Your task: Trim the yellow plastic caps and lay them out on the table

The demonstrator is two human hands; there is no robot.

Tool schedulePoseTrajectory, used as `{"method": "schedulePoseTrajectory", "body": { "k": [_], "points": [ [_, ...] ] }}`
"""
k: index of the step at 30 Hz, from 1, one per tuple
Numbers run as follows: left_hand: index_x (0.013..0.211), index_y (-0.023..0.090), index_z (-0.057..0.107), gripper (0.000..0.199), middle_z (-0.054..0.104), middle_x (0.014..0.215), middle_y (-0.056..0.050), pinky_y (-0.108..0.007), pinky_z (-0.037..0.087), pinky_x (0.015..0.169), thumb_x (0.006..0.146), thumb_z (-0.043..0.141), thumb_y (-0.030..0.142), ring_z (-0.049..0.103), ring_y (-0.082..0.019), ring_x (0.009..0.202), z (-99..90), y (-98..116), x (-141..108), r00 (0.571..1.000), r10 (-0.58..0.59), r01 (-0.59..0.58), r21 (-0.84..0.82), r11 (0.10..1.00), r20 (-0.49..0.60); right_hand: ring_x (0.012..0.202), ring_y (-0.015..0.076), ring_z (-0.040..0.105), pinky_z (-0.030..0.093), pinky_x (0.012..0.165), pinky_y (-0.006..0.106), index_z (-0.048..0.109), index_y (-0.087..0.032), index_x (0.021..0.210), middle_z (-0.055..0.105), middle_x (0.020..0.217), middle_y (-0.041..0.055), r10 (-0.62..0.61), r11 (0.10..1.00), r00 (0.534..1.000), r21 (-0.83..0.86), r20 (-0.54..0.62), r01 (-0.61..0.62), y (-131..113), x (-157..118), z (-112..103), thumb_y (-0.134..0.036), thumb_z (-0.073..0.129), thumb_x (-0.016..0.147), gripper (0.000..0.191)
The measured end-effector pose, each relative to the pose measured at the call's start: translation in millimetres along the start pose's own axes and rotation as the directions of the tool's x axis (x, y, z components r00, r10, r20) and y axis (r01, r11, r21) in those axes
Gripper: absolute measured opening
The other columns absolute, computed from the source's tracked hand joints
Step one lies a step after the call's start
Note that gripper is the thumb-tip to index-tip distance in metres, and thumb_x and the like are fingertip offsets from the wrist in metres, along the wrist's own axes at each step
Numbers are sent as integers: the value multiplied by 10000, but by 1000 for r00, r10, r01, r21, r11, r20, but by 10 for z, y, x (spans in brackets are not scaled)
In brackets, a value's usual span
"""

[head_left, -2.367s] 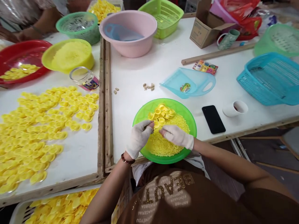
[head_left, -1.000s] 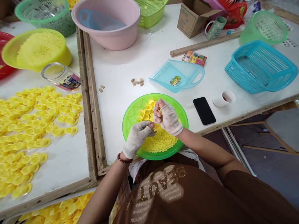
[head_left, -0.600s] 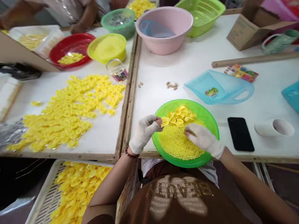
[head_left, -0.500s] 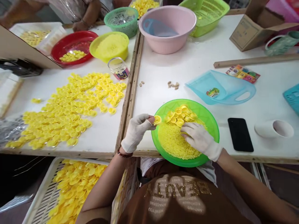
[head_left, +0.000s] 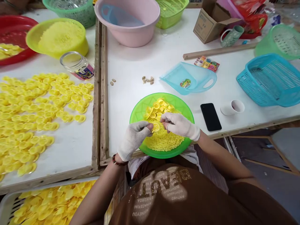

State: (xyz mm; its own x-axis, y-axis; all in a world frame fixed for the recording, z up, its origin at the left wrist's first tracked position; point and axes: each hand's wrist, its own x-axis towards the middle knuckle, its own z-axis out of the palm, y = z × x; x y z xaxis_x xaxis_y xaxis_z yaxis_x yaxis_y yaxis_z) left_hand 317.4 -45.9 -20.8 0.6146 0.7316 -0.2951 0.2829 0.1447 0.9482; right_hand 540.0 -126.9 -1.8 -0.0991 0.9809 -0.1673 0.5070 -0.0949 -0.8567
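My gloved left hand [head_left: 134, 137] pinches a small round yellow plastic cap [head_left: 155, 127] above the left part of a green bowl [head_left: 138, 109]. Facing it over the bowl, my gloved right hand [head_left: 180, 125] has its fingers pressed together, close to the cap but apart from it. Whether anything is between those fingertips is hidden. Yellow pellets [head_left: 161, 143] fill the near part of the bowl. A pile of similar yellow caps [head_left: 157, 107] lies on the pellets at the far side.
Many yellow caps [head_left: 35, 106] spread over the left table, by a clear jar [head_left: 77, 65]. Wooden edging [head_left: 100, 93] runs between the tables. A blue scoop [head_left: 185, 78], black phone [head_left: 211, 117], white cup [head_left: 228, 108] and blue basket [head_left: 257, 90] stand to the right; a pink basin [head_left: 128, 36] behind.
The view has swung to the right. My left hand has brought the cap in over the bowl. My right hand has risen out of the pellets and come nearer to the left.
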Motion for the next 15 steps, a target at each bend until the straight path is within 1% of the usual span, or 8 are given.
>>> {"method": "schedulePoseTrajectory", "body": {
  "k": [2,3,4,6,8,11,13,15],
  "points": [
    [853,145,754,348,720,762,-37,-287,604,694,868,739,492,734,-199,722,3,12,19,999,-32,32,-64,997,0,867,193,632,485,827,346,625,-188,999,678,931,54,-33,976,995,-217,-91,13,25,-51,-28,-128,539,879,160],
    [854,144,753,346,720,765,-36,-286,608,697,860,748,490,737,-198,722,8,21,27,999,-41,41,-82,996,2,908,206,629,477,853,357,636,-181,1012,688,990,78,-49,959,992,-281,-120,13,18,-60,-18,-149,549,897,148],
    [856,143,754,343,721,770,-36,-283,609,698,856,752,485,738,-196,721,15,28,32,999,-45,45,-86,995,4,905,206,624,474,846,354,641,-175,1028,690,1003,86,-57,954,989,-299,-139,13,1,-58,5,-189,565,919,133],
    [860,141,762,333,733,788,-46,-279,607,696,860,745,474,736,-194,724,33,36,39,999,-37,38,-62,997,16,790,172,596,463,763,317,640,-175,1029,680,912,54,-57,970,989,-240,-139,22,-45,-26,79,-274,609,941,137],
    [856,144,771,330,743,796,-57,-280,604,699,875,723,470,729,-195,738,54,32,42,1000,-9,9,-9,1000,26,689,136,550,437,691,286,636,-182,966,654,814,13,-52,987,991,-154,-121,33,-79,21,149,-278,629,930,102],
    [864,152,775,325,743,779,-58,-277,594,693,895,694,465,716,-195,742,82,19,40,1000,27,-28,40,999,14,666,121,573,443,669,272,632,-189,903,654,797,2,-33,999,997,-23,-76,31,-82,60,176,-246,574,950,94],
    [862,156,773,316,737,767,-55,-271,586,682,901,686,458,711,-195,740,97,27,27,999,34,-34,42,999,1,664,126,616,476,666,274,638,-195,940,655,797,-5,-10,996,1000,83,-25,12,-67,40,138,-269,544,973,124],
    [827,158,760,306,728,754,-52,-265,583,669,897,687,447,707,-192,733,100,59,0,999,34,-33,19,999,-8,675,138,654,512,679,285,636,-204,1007,665,813,-7,12,992,1000,125,-4,-12,-51,-8,81,-282,530,983,133]
  ]
}}
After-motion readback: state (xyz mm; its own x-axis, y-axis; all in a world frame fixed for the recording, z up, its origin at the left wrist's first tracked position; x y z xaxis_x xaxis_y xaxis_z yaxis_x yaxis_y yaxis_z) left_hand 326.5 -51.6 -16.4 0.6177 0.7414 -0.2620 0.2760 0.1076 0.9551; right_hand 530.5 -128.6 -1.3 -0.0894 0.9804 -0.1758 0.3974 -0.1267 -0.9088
